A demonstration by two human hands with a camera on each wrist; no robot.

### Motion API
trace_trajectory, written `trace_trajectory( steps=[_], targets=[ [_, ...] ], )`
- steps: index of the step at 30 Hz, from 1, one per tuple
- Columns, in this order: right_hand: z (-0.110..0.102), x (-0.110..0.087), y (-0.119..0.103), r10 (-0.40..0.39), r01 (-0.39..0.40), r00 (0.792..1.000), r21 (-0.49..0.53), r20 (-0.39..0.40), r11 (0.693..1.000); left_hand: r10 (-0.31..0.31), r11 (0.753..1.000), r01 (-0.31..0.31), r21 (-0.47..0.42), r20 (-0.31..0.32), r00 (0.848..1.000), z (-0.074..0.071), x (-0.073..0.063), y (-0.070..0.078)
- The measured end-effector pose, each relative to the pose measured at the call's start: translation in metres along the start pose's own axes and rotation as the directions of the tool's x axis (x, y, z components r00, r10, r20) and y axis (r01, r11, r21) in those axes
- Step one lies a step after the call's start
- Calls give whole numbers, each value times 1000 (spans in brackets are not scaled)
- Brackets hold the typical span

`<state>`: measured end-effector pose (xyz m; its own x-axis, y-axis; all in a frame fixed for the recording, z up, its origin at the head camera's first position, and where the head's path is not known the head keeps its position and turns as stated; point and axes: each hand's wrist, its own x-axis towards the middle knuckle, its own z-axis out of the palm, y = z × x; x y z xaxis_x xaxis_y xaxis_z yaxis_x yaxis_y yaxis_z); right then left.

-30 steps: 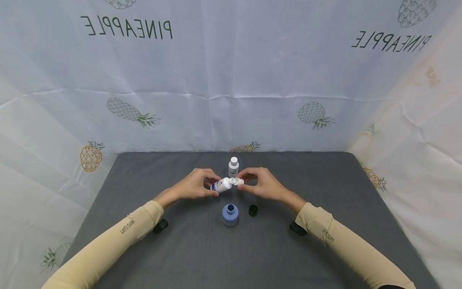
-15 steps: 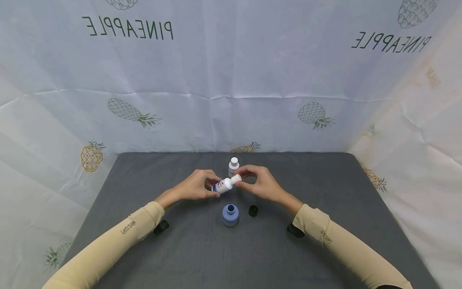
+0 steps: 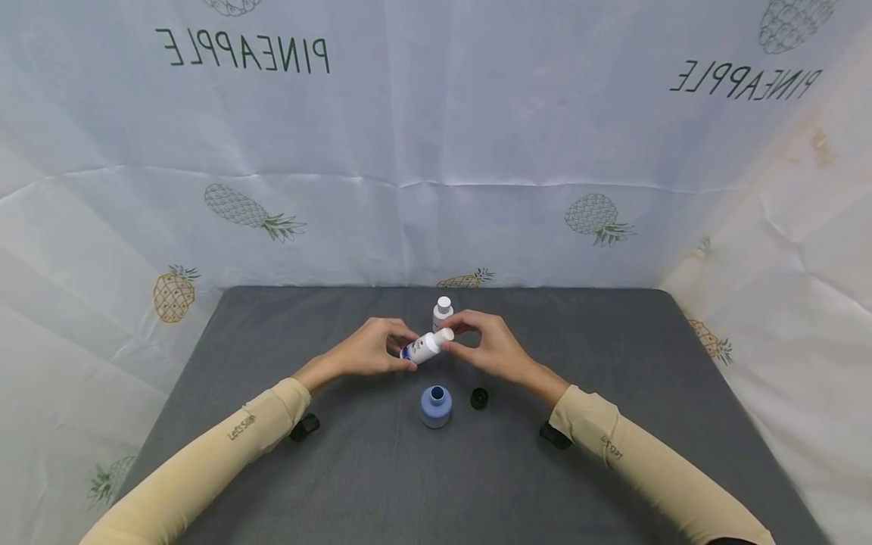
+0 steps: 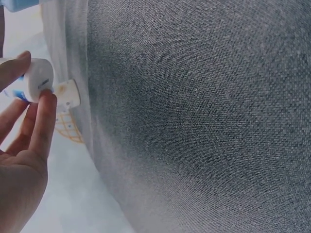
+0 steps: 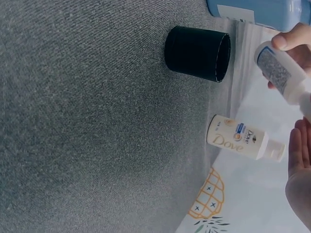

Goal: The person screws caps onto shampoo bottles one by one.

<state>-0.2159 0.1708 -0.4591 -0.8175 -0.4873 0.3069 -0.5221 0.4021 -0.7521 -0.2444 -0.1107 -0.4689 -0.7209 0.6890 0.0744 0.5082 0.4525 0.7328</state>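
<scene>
My left hand (image 3: 371, 348) grips a small white bottle (image 3: 421, 350) with a blue-marked label round its lower body. The bottle tilts, its neck pointing up and to the right. In the left wrist view the fingers (image 4: 43, 121) and thumb hold this bottle near its base. With thumb and fingertips, my right hand (image 3: 493, 347) pinches the white cap (image 3: 446, 334), which sits over the bottle's neck in line with the body. In the right wrist view the held bottle (image 5: 279, 70) shows a printed back label, and the cap is partly cut off by the frame.
A capped white Dove bottle (image 5: 238, 138) stands just behind the hands. Nearer the person stands an uncapped blue bottle (image 3: 435, 409), with a black cap (image 3: 479, 399) lying to its right. Printed cloth (image 3: 477, 227) hangs along the grey table's (image 3: 341, 469) back and sides.
The white cap has moved from beside the bottle's open mouth onto its neck, with my right hand lifting slightly and shifting left. My left hand keeps its grip almost in place.
</scene>
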Motion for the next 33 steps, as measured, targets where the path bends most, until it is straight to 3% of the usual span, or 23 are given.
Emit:
trace_trajectory(
  steps=[24, 33],
  targets=[
    [8, 3, -2, 168, -168, 978, 13, -124, 986, 35, 999, -35, 16, -17, 999, -3, 3, 3],
    [9, 4, -1, 176, -176, 975, 8, -135, 984, 29, 999, -28, 29, -14, 999, -3, 3, 3]
  ],
)
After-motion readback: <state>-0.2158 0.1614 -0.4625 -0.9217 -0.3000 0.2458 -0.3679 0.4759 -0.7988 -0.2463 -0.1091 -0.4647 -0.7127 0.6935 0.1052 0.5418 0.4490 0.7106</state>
